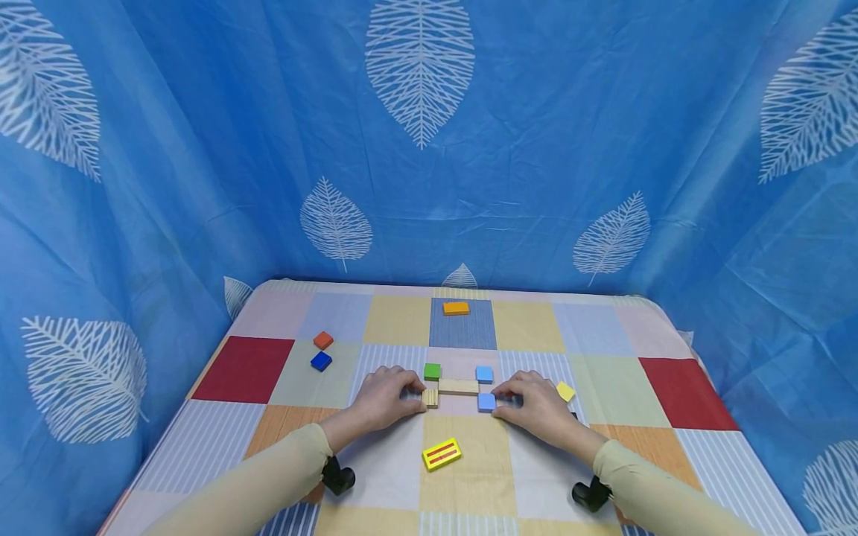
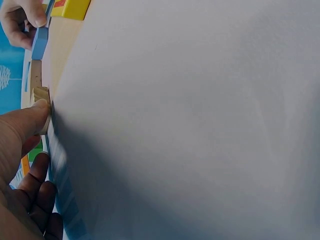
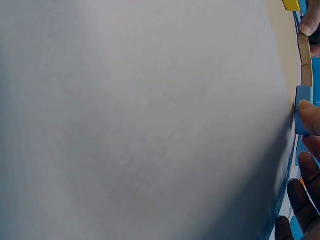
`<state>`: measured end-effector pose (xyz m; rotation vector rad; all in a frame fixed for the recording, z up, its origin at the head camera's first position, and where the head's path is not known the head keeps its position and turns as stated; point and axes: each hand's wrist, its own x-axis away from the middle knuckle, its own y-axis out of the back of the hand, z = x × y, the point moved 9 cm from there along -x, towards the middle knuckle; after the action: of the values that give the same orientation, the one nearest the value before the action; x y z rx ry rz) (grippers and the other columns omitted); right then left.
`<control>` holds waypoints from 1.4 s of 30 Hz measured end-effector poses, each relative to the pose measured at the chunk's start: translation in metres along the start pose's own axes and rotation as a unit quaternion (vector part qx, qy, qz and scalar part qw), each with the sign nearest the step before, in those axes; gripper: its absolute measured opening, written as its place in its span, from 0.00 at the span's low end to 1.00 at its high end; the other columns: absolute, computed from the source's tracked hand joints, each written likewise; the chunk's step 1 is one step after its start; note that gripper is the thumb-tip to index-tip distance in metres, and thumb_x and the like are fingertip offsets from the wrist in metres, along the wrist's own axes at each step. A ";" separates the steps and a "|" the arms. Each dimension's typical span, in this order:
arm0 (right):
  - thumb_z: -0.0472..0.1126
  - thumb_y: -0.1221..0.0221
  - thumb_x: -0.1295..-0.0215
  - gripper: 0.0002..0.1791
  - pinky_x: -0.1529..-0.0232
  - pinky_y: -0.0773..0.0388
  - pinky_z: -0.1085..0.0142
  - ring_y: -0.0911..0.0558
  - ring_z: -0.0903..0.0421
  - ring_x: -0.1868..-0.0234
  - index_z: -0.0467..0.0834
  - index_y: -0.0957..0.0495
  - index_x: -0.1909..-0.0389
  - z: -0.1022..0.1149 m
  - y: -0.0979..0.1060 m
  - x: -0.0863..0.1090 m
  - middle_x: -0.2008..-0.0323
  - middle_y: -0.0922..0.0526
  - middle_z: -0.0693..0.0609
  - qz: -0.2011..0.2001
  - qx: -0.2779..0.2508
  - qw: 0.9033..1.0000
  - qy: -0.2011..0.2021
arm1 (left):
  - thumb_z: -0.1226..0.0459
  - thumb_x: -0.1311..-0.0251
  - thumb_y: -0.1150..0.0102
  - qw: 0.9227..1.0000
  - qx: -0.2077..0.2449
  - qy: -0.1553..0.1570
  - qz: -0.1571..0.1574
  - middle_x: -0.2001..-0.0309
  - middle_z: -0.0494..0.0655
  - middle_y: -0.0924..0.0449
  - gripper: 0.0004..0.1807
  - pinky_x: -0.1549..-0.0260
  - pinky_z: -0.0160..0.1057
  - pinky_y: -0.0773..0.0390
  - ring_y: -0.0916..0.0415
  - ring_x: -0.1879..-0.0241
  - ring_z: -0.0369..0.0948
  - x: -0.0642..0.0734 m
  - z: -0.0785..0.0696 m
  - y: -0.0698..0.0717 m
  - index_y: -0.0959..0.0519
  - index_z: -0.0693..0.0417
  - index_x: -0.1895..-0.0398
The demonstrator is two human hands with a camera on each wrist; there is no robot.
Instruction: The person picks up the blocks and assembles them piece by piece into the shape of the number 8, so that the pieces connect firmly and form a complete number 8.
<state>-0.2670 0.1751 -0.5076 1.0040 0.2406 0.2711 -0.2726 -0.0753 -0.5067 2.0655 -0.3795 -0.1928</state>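
Head view: landmark is the long wooden block (image 1: 459, 387), lying crosswise between both hands on the patchwork cloth (image 1: 382, 476). Left hand (image 1: 387, 398) pinches the striped wooden block (image 1: 430, 399) at the landmark's left end, near side, thumb and forefinger on it. Right hand (image 1: 532, 402) pinches the near blue block (image 1: 486, 403) at the landmark's right end, near side. Green block (image 1: 432, 371) sits at the left end, far side; far blue block (image 1: 484, 374) at the right end, far side.

Grip rationale (inferred): each hand comes in from outside, which leaves the sides facing the landmark unobstructed and lets small pieces be steadied without nudging neighbours. The four end pieces appear paired for symmetry.

Other pieces, from landmark: red-striped yellow block (image 1: 442, 454) nearer the person; orange block (image 1: 456, 308) well beyond; red block (image 1: 323, 340) and dark blue block (image 1: 321, 362) well to the left; plain yellow block (image 1: 566, 391) to the right, beyond the right hand.

Limits: a dark item beside the right hand is mostly covered, identity unclear. Both wrist views are largely filled by pale cloth, with the blocks squeezed at the frame edge; the right hand is cut off there. Contact between end pieces and landmark cannot be confirmed.
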 end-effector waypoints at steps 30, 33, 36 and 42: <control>0.53 0.24 0.45 0.17 0.55 0.31 0.58 0.28 0.62 0.58 0.59 0.13 0.54 -0.006 0.000 0.001 0.63 0.23 0.67 0.002 -0.016 1.000 -0.004 | 0.51 0.43 0.26 1.000 0.002 0.007 0.001 0.60 0.36 0.22 0.14 0.53 0.47 0.33 0.31 0.58 0.40 0.001 0.000 -0.001 0.15 0.42 0.57; 0.53 0.24 0.44 0.17 0.54 0.30 0.58 0.28 0.61 0.57 0.58 0.13 0.54 -0.006 0.003 0.001 0.62 0.22 0.66 0.000 -0.017 1.000 -0.008 | 0.51 0.43 0.26 1.000 0.002 0.008 0.000 0.60 0.36 0.22 0.13 0.54 0.47 0.33 0.32 0.58 0.40 0.001 0.000 -0.001 0.15 0.42 0.57; 0.52 0.25 0.44 0.17 0.52 0.29 0.56 0.27 0.61 0.55 0.58 0.13 0.53 -0.006 0.008 0.001 0.60 0.22 0.66 -0.002 -0.019 1.000 -0.012 | 0.51 0.43 0.26 1.000 0.001 0.007 -0.001 0.60 0.35 0.22 0.14 0.54 0.46 0.34 0.32 0.59 0.40 0.000 0.000 0.000 0.15 0.41 0.57; 0.49 0.26 0.41 0.17 0.53 0.26 0.54 0.24 0.56 0.53 0.54 0.13 0.50 -0.006 0.025 0.000 0.59 0.19 0.61 -0.008 -0.033 0.999 -0.005 | 0.51 0.42 0.26 1.000 0.004 0.006 -0.004 0.60 0.35 0.22 0.13 0.55 0.46 0.34 0.32 0.59 0.40 0.000 0.000 0.000 0.15 0.42 0.57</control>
<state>-0.2718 0.1931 -0.4894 0.9367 0.2291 0.2577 -0.2724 -0.0757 -0.5066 2.0751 -0.3657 -0.1840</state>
